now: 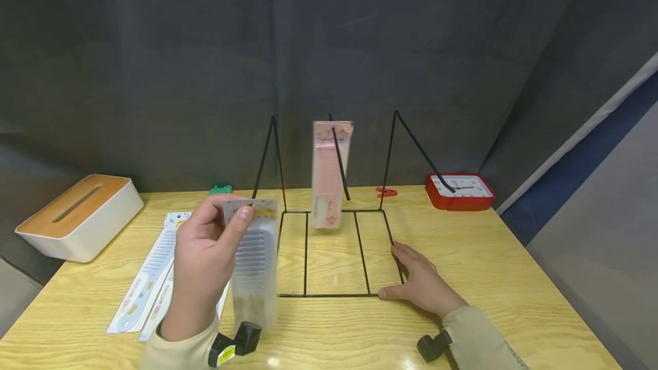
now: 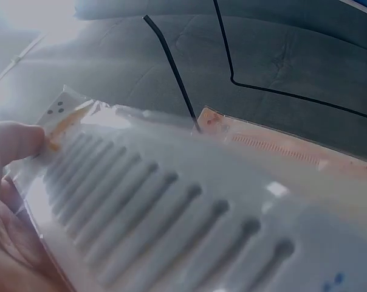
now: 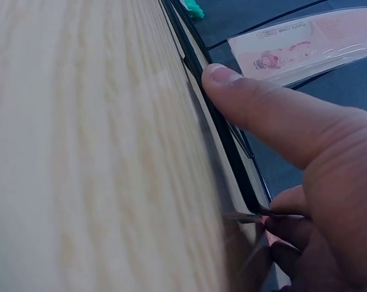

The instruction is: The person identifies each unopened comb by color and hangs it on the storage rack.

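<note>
- Left hand (image 1: 203, 261): raised above the worktop (image 1: 514, 278), its grip pinching the top of a packaged white comb (image 1: 253, 261) between thumb and fingers. The comb hangs upright, clear of the worktop, just left of the wire rack (image 1: 334, 253).
- The left wrist view shows the same comb (image 2: 171, 213) close up in clear wrapping, with a fingertip (image 2: 16, 141) on its upper edge.
- Right hand (image 1: 418, 281): palm down on the worktop at the rack's near right corner, fingers spread and relaxed, touching the base wire. The right wrist view shows the thumb (image 3: 262, 109) lying against the black wire (image 3: 232, 158); nothing is held.
- Wire rack: black, with a flat base frame of three sections on the worktop and upright prongs at the back.
- A packaged pink comb (image 1: 329, 173) hangs from the middle prong, its lower end just above the base; it also appears in the right wrist view (image 3: 305, 45).
- Further packaged combs (image 1: 149, 273) lie flat on the worktop left of the left hand.
- A white tissue box with a wooden lid (image 1: 79, 216) stands at the far left.
- A red clock (image 1: 460, 191) lies at the far right, behind the rack.
- A small green item (image 1: 221, 189) and a small red item (image 1: 386, 192) lie at the back edge; what they are cannot be determined.
</note>
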{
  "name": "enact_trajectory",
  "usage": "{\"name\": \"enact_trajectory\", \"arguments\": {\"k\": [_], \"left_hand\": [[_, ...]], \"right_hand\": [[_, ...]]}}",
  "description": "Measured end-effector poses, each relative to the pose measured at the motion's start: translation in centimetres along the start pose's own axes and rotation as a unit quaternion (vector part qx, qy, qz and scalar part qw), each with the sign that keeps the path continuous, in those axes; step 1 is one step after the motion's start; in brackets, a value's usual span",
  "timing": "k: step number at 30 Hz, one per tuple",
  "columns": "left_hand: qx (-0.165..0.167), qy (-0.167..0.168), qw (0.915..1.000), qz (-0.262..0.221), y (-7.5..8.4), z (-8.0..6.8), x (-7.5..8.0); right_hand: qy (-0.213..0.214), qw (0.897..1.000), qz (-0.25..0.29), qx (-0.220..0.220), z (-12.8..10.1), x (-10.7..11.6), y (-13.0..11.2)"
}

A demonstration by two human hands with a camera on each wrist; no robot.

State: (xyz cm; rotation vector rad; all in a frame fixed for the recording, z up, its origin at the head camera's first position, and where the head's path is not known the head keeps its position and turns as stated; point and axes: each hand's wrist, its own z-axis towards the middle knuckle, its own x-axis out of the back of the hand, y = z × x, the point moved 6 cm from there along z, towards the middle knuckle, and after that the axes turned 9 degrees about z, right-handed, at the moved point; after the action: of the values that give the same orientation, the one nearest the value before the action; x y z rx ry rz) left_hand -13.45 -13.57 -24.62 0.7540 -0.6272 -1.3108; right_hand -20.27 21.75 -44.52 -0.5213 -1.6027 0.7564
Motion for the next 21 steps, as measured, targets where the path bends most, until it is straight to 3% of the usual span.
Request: {"name": "enact_trajectory", "arguments": {"k": [8, 17, 21], "left_hand": [[0.051, -0.007, 0.9978, 0.042, 0.06, -0.25, -0.20], [0.043, -0.025, 0.9970, 0.059, 0.63, -0.53, -0.41], [0.045, -0.024, 0.9978, 0.043, 0.51, -0.46, -0.21]], "right_hand": [[-0.009, 1.000, 0.005, 0.003, -0.16, 0.15, 0.04], [-0.025, 0.999, 0.013, 0.019, -0.23, 0.50, 0.06], [-0.027, 0.999, 0.012, 0.017, -0.16, 0.49, 0.22]]}}
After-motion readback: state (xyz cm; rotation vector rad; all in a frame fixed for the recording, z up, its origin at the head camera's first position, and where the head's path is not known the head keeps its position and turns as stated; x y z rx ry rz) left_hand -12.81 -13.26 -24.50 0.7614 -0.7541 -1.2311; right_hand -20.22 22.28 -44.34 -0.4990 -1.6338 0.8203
